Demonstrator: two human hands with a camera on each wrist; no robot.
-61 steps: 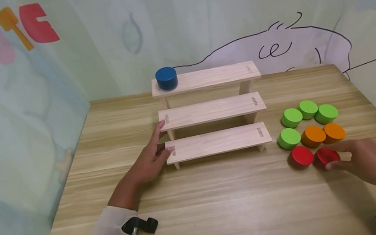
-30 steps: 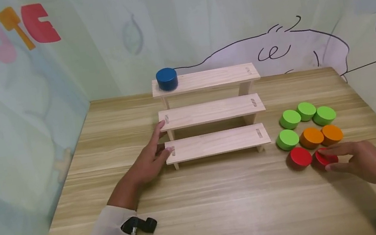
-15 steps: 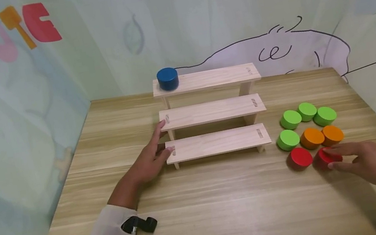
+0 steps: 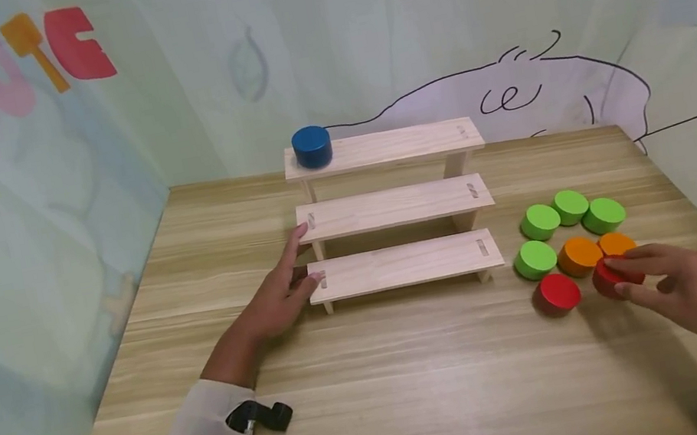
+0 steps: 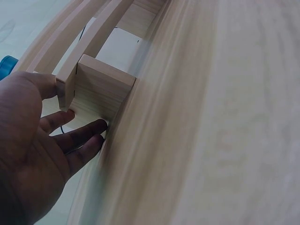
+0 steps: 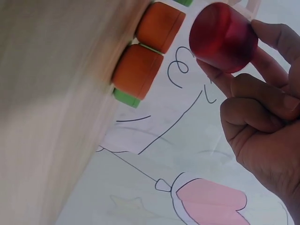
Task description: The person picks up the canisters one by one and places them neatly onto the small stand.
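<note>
A red round wooden block (image 4: 603,280) is pinched between thumb and fingers of my right hand (image 4: 688,278), at the right of the table. In the right wrist view this red block (image 6: 220,37) hangs in the air, off the tabletop. My left hand (image 4: 275,300) rests against the left end of a three-step wooden stand (image 4: 406,265), its fingers spread and relaxed. In the left wrist view the thumb touches a board's end and other fingers (image 5: 84,138) lie by the side leg (image 5: 101,86). A blue round block (image 4: 312,150) sits on the top step's left end.
A second red block (image 4: 557,295) stands on the table (image 4: 421,391) near my right hand. Behind it are two orange blocks (image 4: 579,256) and several green blocks (image 4: 536,260). A printed cloth (image 4: 318,44) encloses the back and sides.
My right hand has lifted the red block from its place beside the other red one and moved it slightly right and up. The left hand and stand have stayed put.
</note>
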